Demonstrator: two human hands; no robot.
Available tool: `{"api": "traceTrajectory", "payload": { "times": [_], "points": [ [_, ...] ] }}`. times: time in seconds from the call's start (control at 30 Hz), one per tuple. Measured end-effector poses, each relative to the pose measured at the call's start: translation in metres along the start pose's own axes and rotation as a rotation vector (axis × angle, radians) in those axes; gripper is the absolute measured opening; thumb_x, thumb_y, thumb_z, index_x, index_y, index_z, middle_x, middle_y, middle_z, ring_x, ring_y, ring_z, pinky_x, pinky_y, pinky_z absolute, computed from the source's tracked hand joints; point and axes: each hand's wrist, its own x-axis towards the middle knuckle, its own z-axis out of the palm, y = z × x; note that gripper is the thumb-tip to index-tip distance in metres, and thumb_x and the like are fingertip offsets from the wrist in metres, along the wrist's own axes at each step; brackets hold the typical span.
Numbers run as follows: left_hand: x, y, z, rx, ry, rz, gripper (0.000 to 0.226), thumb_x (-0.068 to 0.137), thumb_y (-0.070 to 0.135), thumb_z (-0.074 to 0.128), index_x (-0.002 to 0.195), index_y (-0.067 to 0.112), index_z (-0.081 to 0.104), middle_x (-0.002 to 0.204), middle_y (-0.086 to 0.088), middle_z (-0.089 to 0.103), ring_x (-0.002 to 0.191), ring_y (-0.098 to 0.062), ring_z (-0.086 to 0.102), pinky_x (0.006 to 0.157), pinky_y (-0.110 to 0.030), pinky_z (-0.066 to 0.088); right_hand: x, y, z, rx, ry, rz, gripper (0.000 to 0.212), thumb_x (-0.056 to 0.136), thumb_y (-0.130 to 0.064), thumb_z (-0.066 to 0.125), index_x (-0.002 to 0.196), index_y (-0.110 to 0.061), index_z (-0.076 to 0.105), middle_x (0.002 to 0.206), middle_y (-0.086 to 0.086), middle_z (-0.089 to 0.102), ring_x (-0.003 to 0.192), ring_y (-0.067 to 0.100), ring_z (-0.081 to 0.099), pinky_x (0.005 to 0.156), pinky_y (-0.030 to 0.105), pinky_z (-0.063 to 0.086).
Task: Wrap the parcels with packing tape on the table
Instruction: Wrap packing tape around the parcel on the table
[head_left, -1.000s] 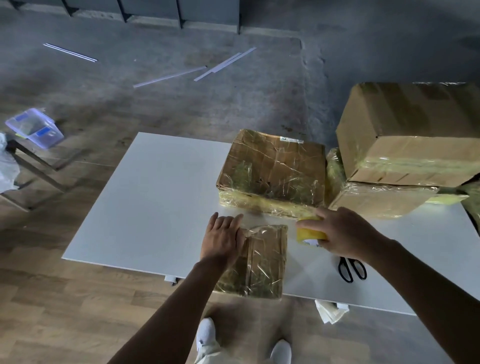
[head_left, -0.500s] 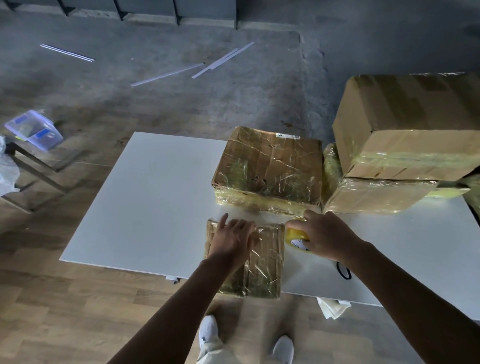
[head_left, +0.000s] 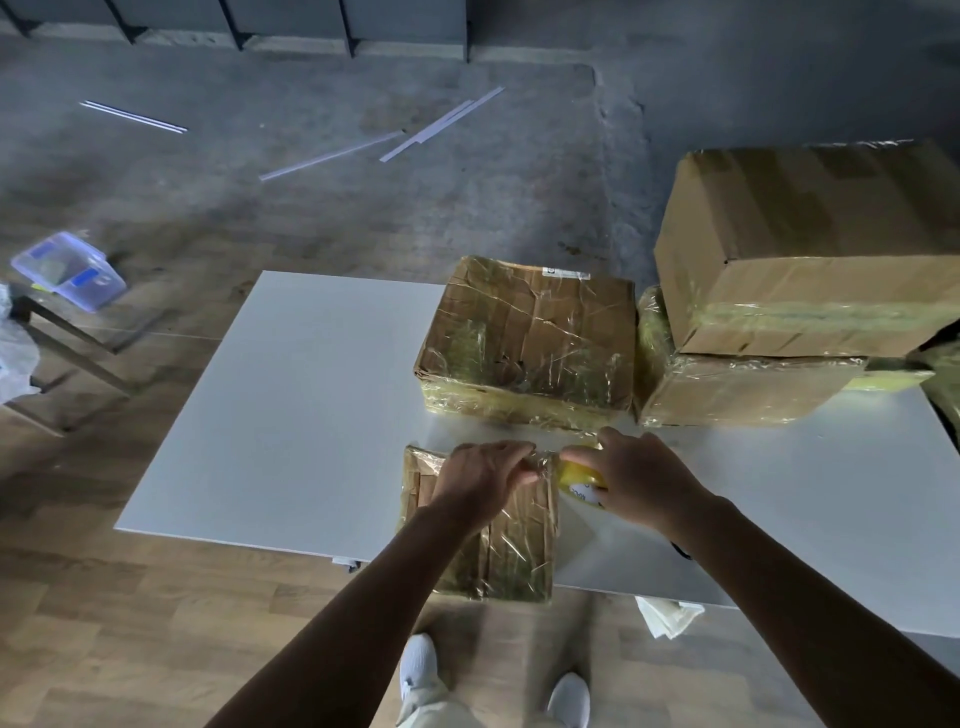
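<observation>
A small flat parcel (head_left: 519, 551) covered in clear tape lies at the near edge of the white table (head_left: 291, 415), sticking out over the edge. My left hand (head_left: 480, 480) rests on its far end, fingers curled at the parcel's far right corner where the tape is. My right hand (head_left: 636, 483) grips a yellow tape roll (head_left: 576, 475) right beside that corner. A medium taped parcel (head_left: 530, 338) sits just behind.
At the right, a large cardboard box (head_left: 810, 249) is stacked on another wrapped parcel (head_left: 737, 389). Scissors (head_left: 683, 552) lie mostly hidden under my right forearm. A plastic container (head_left: 67, 270) sits on a stand at the left. White strips (head_left: 441, 122) lie on the floor.
My right hand brought the tape roll left, up to the small parcel's far right corner. My left hand shifted right along the far end and its fingers curled at that corner.
</observation>
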Motion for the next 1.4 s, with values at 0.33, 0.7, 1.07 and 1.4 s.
{"api": "traceTrajectory", "payload": {
  "times": [0.33, 0.7, 1.07, 1.4],
  "points": [
    [0.019, 0.014, -0.003, -0.066, -0.197, -0.194, 0.03, 0.09, 0.03, 0.064, 0.118, 0.02, 0.062, 0.114, -0.002, 0.069, 0.102, -0.021, 0.064, 0.082, -0.028, 0.042, -0.002, -0.003, 0.011, -0.01, 0.062, 0.034, 0.053, 0.09, -0.03, 0.055, 0.139, -0.04, 0.037, 0.118, 0.005, 0.053, 0.1, 0.024, 0.06, 0.083, 0.036, 0.04],
    [0.012, 0.01, -0.02, -0.359, -0.164, -0.283, 0.025, 0.088, 0.016, 0.065, 0.113, 0.015, 0.069, 0.106, -0.001, 0.071, 0.082, -0.007, 0.06, 0.07, -0.019, 0.04, -0.035, 0.012, 0.026, 0.55, 0.27, -0.006, 0.07, 0.076, -0.01, 0.073, 0.136, -0.034, 0.046, 0.115, 0.002, 0.053, 0.098, 0.022, 0.057, 0.077, 0.039, 0.048],
    [-0.015, -0.016, -0.063, -0.852, -0.008, -0.409, 0.027, 0.086, -0.012, 0.06, 0.109, 0.002, 0.067, 0.085, 0.003, 0.07, 0.076, 0.005, 0.063, 0.075, -0.011, 0.047, -0.028, 0.003, -0.035, 0.326, 0.377, -0.211, 0.072, 0.07, -0.021, 0.081, 0.135, -0.03, 0.051, 0.092, 0.008, 0.061, 0.075, 0.022, 0.059, 0.065, 0.029, 0.044],
    [-0.015, -0.036, -0.087, -0.963, 0.123, -0.327, 0.042, 0.083, -0.017, 0.058, 0.116, 0.01, 0.061, 0.079, 0.015, 0.073, 0.077, 0.004, 0.065, 0.074, -0.011, 0.049, -0.006, -0.014, -0.067, 0.227, 0.2, -0.15, 0.056, 0.082, -0.038, 0.067, 0.135, -0.039, 0.048, 0.099, 0.001, 0.06, 0.078, 0.016, 0.059, 0.064, 0.025, 0.042]
  ]
}}
